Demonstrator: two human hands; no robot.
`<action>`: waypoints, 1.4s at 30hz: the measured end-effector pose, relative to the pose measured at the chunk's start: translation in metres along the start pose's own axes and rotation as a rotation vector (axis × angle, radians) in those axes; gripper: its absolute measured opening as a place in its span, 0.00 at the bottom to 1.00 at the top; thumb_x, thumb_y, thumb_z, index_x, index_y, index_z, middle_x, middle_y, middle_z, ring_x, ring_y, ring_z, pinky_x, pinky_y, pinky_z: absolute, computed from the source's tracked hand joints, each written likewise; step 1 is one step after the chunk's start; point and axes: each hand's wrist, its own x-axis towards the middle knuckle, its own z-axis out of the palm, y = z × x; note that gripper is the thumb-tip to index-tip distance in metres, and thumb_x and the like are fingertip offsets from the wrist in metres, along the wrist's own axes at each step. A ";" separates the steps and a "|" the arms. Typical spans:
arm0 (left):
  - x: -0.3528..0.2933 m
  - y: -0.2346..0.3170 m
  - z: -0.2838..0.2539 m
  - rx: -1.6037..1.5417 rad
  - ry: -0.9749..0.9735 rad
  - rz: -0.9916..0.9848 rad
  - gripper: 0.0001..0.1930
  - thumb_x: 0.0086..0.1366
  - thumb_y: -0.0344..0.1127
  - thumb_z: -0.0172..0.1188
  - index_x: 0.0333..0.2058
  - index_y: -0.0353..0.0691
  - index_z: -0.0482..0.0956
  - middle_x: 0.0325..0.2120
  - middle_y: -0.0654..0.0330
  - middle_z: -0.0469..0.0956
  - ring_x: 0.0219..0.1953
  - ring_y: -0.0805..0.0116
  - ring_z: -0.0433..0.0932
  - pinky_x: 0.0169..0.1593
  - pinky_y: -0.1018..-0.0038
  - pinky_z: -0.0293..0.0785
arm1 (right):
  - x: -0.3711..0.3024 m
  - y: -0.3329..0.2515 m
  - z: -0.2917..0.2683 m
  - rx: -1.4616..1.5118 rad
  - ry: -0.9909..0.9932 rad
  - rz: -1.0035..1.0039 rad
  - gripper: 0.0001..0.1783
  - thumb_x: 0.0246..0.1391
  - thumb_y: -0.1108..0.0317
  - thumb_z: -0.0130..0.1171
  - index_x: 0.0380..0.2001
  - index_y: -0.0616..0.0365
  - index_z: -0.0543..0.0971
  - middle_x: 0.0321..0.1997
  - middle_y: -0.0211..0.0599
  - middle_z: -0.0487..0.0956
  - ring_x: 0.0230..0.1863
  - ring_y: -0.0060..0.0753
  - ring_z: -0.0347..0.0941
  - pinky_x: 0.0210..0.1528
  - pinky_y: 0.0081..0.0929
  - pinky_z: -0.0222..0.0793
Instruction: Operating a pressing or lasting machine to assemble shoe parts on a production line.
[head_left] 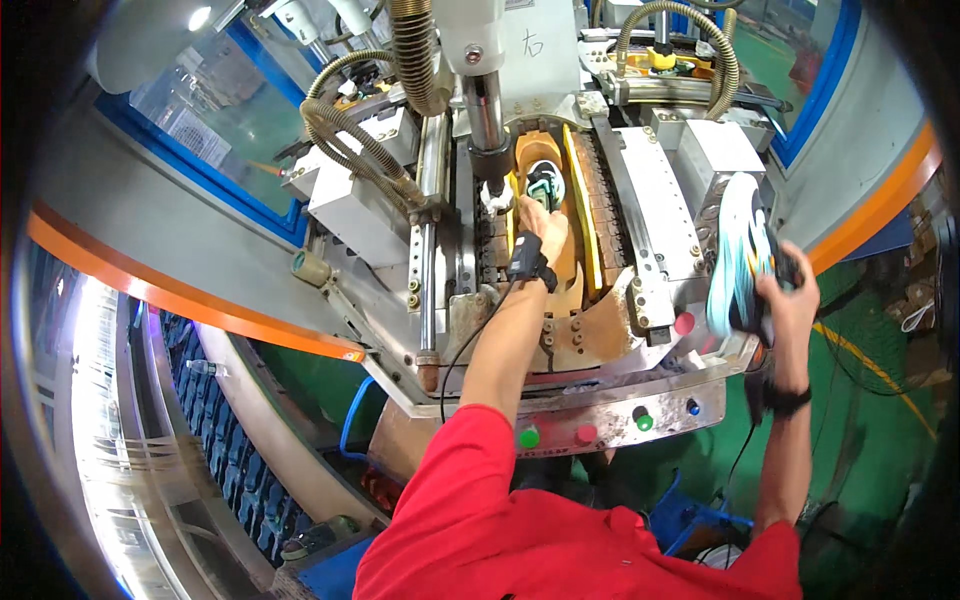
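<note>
A dark shoe with white and mint-green parts [544, 185] sits in the tan-lined cavity of the press [537, 145]. My left hand [545, 232] reaches into that cavity, its fingers closed at the near end of this shoe; part of the grip is hidden. Off the machine's right side, my right hand [790, 298] is wrapped round a second shoe, with a pale blue and white sole [738, 255] turned toward the press. Its dark upper lies mostly behind the sole and my fingers. A vertical metal ram [486, 115] hangs just left of the first shoe.
Yellow-edged pads [583, 210] flank the cavity. Ribbed hoses [413, 55] and a metal rod [428, 290] stand to the left. Along the front runs a panel with coloured buttons [643, 420]. An orange-edged housing [200, 305] curves round, with a dark conveyor [225, 430] at lower left.
</note>
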 end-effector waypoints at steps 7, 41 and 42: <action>-0.115 0.034 -0.157 -0.923 -0.467 -0.490 0.14 0.60 0.30 0.63 0.43 0.33 0.76 0.35 0.57 0.81 0.30 0.68 0.81 0.28 0.72 0.79 | 0.136 -0.037 0.155 -0.565 -0.461 -0.043 0.44 0.32 0.50 0.67 0.52 0.67 0.72 0.43 0.53 0.78 0.44 0.44 0.75 0.45 0.34 0.70; -0.445 0.016 -0.355 -0.851 0.662 -0.639 0.15 0.62 0.28 0.61 0.48 0.33 0.74 0.35 0.60 0.80 0.31 0.74 0.80 0.27 0.82 0.70 | -0.276 0.062 0.246 0.060 -0.995 -0.529 0.17 0.45 0.70 0.62 0.41 0.57 0.74 0.40 0.42 0.72 0.43 0.47 0.73 0.40 0.40 0.73; -0.446 0.014 -0.354 -0.865 0.643 -0.622 0.15 0.62 0.28 0.60 0.48 0.33 0.74 0.35 0.60 0.80 0.31 0.73 0.80 0.28 0.81 0.72 | -0.244 0.019 0.230 0.188 -0.863 -0.614 0.19 0.44 0.72 0.64 0.42 0.56 0.75 0.41 0.41 0.74 0.39 0.47 0.74 0.42 0.41 0.73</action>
